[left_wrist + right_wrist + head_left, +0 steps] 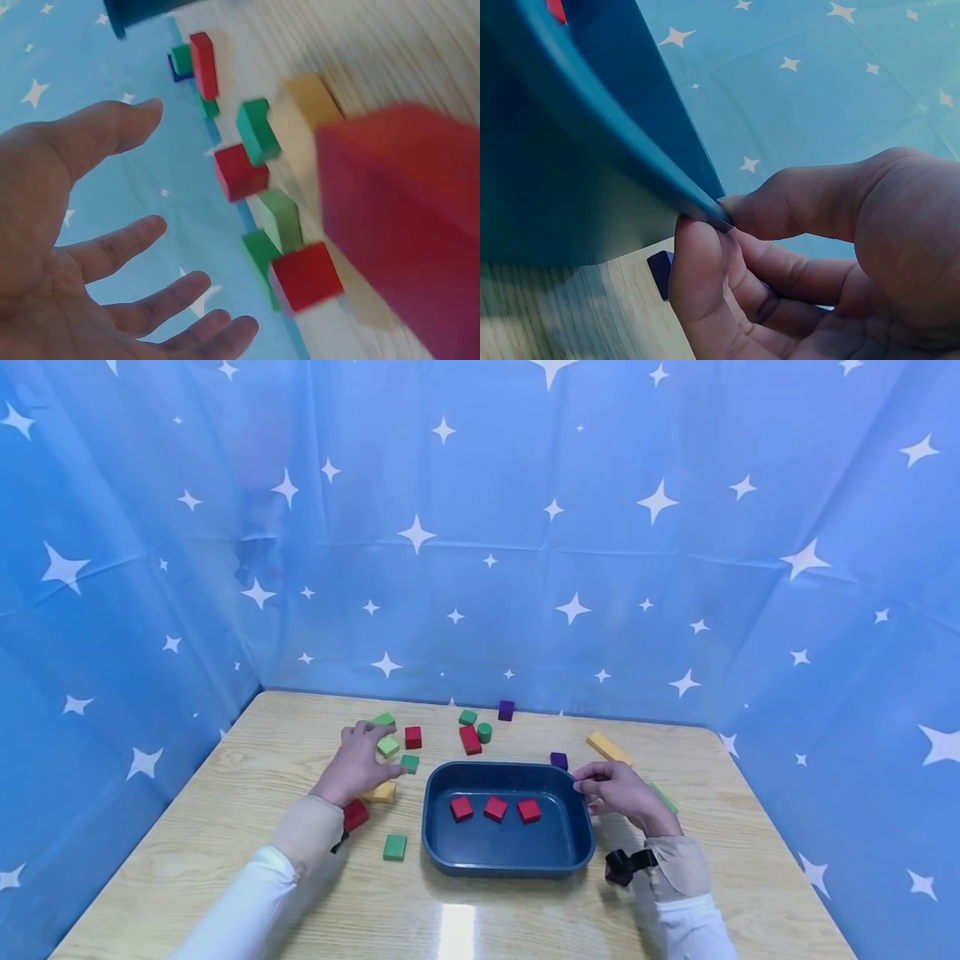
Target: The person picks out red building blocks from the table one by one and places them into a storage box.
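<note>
A dark blue tray [510, 857] stands on the table with three red blocks inside, among them the middle red block [495, 809]. My right hand [618, 792] pinches the tray's right rim between thumb and fingers, as the right wrist view shows closely. Over the blocks on the left hovers my left hand [358, 764], its fingers spread and nothing in them. Near it lie a light green block [387, 746], a red cube [413, 737], a green block [409, 763] and a yellow block [382, 792]. A large red block [405, 217] looms close in the left wrist view.
Behind the tray are a red block [470, 740], a green cylinder [484, 732] and purple cubes, one [558, 760] close to the rim. A long yellow block [608, 748] lies at the back right. A green square block [394, 847] sits left of the tray. Starry curtains border the table.
</note>
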### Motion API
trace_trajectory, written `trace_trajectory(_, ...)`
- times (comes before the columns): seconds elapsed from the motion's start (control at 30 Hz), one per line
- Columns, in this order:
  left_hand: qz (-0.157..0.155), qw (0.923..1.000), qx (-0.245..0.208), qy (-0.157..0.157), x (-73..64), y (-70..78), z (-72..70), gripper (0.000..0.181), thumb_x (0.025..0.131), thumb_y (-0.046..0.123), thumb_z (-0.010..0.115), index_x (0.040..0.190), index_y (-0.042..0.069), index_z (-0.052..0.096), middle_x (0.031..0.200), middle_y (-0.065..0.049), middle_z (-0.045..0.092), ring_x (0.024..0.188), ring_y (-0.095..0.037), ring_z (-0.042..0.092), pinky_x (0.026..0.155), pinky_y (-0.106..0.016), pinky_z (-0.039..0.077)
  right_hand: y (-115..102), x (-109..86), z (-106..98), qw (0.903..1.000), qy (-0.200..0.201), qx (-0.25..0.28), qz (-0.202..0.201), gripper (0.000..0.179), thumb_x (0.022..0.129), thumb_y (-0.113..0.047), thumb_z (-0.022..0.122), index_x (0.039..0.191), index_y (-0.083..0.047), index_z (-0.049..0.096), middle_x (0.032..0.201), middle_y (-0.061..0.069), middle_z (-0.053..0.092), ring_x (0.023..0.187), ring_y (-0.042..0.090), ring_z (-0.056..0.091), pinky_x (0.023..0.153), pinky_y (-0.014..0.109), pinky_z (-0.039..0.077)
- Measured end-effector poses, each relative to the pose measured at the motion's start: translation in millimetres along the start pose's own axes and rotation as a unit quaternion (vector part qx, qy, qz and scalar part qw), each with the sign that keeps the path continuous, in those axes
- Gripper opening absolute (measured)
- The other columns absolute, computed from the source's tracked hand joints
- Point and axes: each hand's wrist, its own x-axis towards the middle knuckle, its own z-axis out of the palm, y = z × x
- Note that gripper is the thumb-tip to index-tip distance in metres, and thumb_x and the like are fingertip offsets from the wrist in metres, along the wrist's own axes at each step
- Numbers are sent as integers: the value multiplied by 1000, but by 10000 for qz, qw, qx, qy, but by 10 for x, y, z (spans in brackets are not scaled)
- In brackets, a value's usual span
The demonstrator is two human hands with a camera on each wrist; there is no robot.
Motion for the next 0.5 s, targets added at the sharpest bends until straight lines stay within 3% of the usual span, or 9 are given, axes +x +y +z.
trace_trajectory(0.13,-162,9996,114,-190,38,-87,-42,72,88,30,79,151,11,50,144,-27,43,126,-45,36,94,-59,51,-4,12,-2,10000,-1,-17,15,27,104,-5,52,126,9,59,102,12,66,83,18,62,73,37,61)
trace_trajectory(0.3,-386,9977,300,-462,130,-188,-50,72,88,29,80,152,14,50,129,-26,47,112,-40,40,77,-46,51,-11,15,10,9999,25,60,78,25,104,-5,53,124,8,60,96,9,64,81,18,61,73,37,61)
trace_trajectory(0.5,-541,9951,386,-735,232,-258,-41,66,88,21,76,149,7,52,127,-28,48,112,-43,43,82,-51,50,4,10,16,9999,11,105,38,24,104,-4,53,122,9,60,93,8,63,78,18,61,72,37,61)
